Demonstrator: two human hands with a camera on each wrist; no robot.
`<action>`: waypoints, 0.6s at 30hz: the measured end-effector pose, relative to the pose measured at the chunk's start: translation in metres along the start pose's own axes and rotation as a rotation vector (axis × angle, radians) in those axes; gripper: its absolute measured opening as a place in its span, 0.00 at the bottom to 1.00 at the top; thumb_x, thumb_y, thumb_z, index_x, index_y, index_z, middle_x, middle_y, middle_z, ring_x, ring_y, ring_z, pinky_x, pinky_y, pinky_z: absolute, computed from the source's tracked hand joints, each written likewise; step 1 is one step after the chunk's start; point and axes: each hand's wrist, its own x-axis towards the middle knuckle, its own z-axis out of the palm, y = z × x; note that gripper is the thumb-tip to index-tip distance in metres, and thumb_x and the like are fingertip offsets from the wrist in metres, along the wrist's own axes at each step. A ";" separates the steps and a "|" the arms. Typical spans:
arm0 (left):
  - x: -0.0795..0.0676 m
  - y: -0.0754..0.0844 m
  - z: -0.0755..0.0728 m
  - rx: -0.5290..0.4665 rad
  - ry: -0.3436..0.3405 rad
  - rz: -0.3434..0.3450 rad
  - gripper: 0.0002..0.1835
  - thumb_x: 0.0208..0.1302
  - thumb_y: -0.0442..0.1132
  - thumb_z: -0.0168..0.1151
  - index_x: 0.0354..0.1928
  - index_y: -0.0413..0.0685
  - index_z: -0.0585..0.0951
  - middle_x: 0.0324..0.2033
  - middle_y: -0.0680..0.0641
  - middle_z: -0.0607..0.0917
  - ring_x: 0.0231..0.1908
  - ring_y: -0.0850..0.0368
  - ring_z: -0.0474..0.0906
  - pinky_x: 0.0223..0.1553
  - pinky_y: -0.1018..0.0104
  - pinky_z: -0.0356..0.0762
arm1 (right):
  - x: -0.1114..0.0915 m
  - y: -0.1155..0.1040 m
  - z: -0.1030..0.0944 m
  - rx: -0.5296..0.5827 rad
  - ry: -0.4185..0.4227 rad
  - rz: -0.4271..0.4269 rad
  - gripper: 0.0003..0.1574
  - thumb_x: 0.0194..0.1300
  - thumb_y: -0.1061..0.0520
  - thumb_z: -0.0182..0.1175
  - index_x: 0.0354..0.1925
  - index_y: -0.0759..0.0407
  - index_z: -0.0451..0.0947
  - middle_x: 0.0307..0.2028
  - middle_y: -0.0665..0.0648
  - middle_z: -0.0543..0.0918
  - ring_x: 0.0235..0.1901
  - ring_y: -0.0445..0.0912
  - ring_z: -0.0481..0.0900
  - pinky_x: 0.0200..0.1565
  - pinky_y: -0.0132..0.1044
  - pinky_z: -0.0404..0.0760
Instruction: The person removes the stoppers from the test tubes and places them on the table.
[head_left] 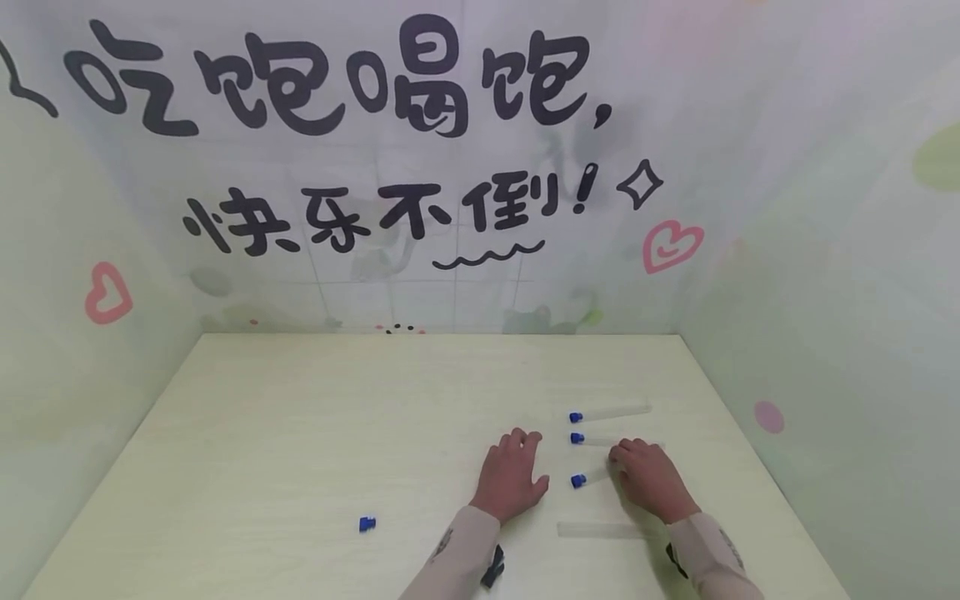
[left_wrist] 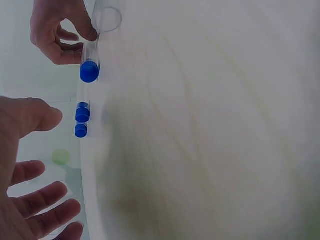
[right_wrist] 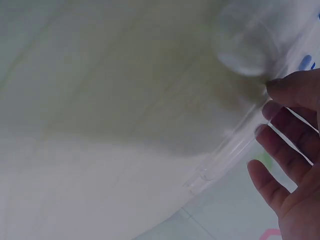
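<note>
One capped tube lies on the surface to your right, pinched by the fingers of your right hand. Two other capped tubes lie beyond it; nearer you is an uncapped tube. You can't tell whether any holds something. Your left hand, fingers released, is left of the tubes; a loose blue cap lies farther left.

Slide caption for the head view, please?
Right hand touches a blue-capped tube, left hand open nearby; two more capped tubes, an uncapped tube and a loose blue cap lie on the table.
</note>
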 end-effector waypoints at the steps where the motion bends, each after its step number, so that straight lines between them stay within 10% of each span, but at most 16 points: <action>1: 0.001 0.000 0.000 0.000 -0.005 0.001 0.28 0.53 0.51 0.68 0.55 0.48 0.75 0.43 0.49 0.79 0.39 0.57 0.75 0.36 0.66 0.73 | 0.000 0.000 -0.001 0.000 -0.006 0.001 0.13 0.45 0.70 0.68 0.29 0.56 0.78 0.30 0.51 0.81 0.31 0.47 0.77 0.32 0.41 0.73; 18: 0.002 -0.004 -0.016 -0.035 -0.002 0.042 0.26 0.54 0.50 0.68 0.54 0.50 0.76 0.43 0.50 0.80 0.39 0.57 0.75 0.37 0.67 0.75 | 0.022 -0.026 -0.030 0.095 -0.089 -0.008 0.13 0.48 0.67 0.69 0.30 0.56 0.77 0.28 0.48 0.78 0.25 0.40 0.74 0.29 0.35 0.76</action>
